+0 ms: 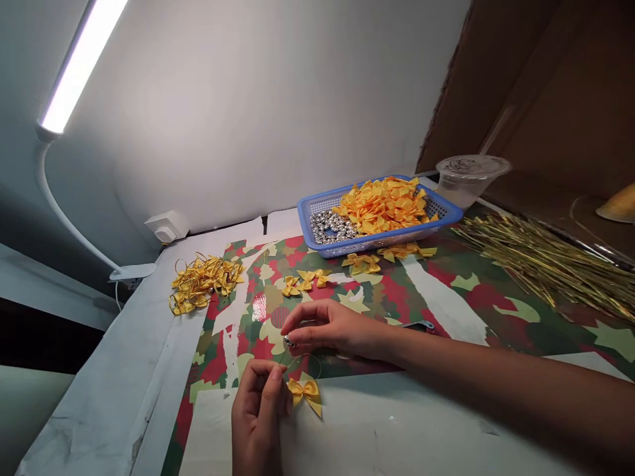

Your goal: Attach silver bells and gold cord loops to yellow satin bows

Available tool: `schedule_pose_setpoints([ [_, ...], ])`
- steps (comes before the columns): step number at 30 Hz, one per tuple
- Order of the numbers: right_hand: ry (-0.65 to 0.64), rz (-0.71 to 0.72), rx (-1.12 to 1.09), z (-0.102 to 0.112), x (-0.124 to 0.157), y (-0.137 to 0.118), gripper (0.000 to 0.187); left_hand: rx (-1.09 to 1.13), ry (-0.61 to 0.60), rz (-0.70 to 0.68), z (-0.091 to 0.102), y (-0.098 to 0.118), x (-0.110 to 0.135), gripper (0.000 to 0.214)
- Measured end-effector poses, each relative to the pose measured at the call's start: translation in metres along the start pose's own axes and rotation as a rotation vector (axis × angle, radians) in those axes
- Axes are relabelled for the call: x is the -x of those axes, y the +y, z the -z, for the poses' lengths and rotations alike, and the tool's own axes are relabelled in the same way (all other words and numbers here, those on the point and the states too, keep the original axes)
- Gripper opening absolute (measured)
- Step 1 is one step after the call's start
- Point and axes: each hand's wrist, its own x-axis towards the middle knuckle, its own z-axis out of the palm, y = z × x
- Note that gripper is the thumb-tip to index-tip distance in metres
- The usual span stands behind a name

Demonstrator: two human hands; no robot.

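Note:
My left hand (262, 410) is closed in a pinch on a thin gold cord (311, 357), near the front of the work surface. A yellow ribbon bow (306, 393) hangs at those fingers, its tails pointing down to the right. Just above, my right hand (337, 328) pinches a small silver bell (289, 342) between thumb and fingertips. The cord loops between the two hands; whether it passes through the bell is too small to tell. Farther back lie several loose yellow bows (307, 280).
A blue basket (325, 252) holds yellow bows (381, 205) and silver bells (330, 227). Corded bows (206, 283) are heaped left. Gold-green cords (550, 264) lie right, near a lidded plastic cup (469, 178). A metal tool (421, 326) sits behind my right forearm. A lamp (82, 66) shines above.

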Motion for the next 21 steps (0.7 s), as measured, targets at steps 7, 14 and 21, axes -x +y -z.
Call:
schedule_pose_setpoints([
  [7, -0.033, 0.038, 0.066, -0.0010, 0.0008, -0.0012, 0.027, -0.012, -0.004, -0.026, -0.0016, 0.0006, -0.0011, 0.032],
  [14, -0.038, 0.175, 0.235, 0.0005, -0.0012, 0.0034, 0.030, 0.005, -0.022, -0.001, 0.0003, 0.0028, -0.0014, 0.034],
  [21, -0.097, 0.320, 0.344, -0.0018, 0.0007, 0.0052, 0.019, -0.053, -0.004, -0.027, -0.0024, 0.0050, 0.0009, 0.033],
])
